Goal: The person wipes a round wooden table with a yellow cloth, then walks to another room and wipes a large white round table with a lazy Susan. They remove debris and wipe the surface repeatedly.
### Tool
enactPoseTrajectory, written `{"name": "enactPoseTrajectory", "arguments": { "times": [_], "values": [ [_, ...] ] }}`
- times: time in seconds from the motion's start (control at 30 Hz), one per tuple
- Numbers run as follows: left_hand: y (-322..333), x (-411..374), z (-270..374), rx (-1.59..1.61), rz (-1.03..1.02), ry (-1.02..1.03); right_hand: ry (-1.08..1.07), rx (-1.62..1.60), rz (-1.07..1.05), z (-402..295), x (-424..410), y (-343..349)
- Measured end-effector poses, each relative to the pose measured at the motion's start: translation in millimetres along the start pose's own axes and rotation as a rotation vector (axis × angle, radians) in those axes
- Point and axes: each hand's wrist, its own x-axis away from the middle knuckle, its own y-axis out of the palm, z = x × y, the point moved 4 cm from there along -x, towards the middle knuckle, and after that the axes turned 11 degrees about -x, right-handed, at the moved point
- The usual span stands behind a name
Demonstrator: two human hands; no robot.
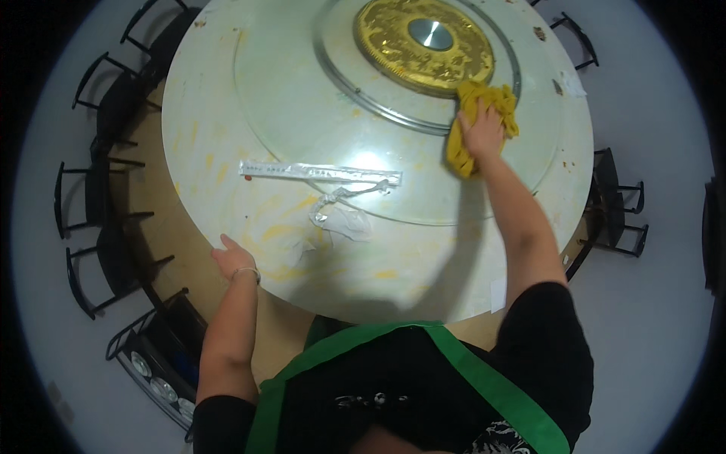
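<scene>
My right hand (485, 133) presses on a crumpled yellow cloth (468, 153) lying on the glass turntable (317, 130), just below the gold disc (391, 57) with its silver hub (431, 34). The cloth reaches over a grey metal ring (385, 110). At the left edge of the round table (198, 130), my left hand (235, 258) rests with its fingers apart and holds nothing. A long clear plastic wrapper (320, 172) lies partly on the glass. Nearer me are a twisted wrapper (340, 196) and a crumpled white tissue (349, 224).
Black chairs (102, 196) stand around the left side, with others (610, 198) at the right. A chair at the lower left holds several glass dishes (163, 389). Food scraps (539, 34), a white tissue (574, 84) and yellow smears (283, 232) mark the table.
</scene>
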Motion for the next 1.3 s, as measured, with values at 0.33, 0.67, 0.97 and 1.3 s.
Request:
{"name": "enactPoseTrajectory", "arguments": {
  "times": [0.33, 0.67, 0.97, 1.3],
  "values": [
    [-8, 13, 19, -0.113, -0.027, -0.022, -0.777, -0.039, -0.215, -184, -11, 35],
    [-5, 5, 15, 0.021, -0.041, 0.037, -0.982, -0.406, -0.483, -222, 196, 13],
    [-1, 1, 9, 0.139, -0.088, 0.015, -0.048, -0.230, 0.080, 50, 152, -39],
    [-4, 0, 5, 0.007, -0.118, -0.009, 0.165, -0.179, -0.074, -67, -12, 1]
  ]
}}
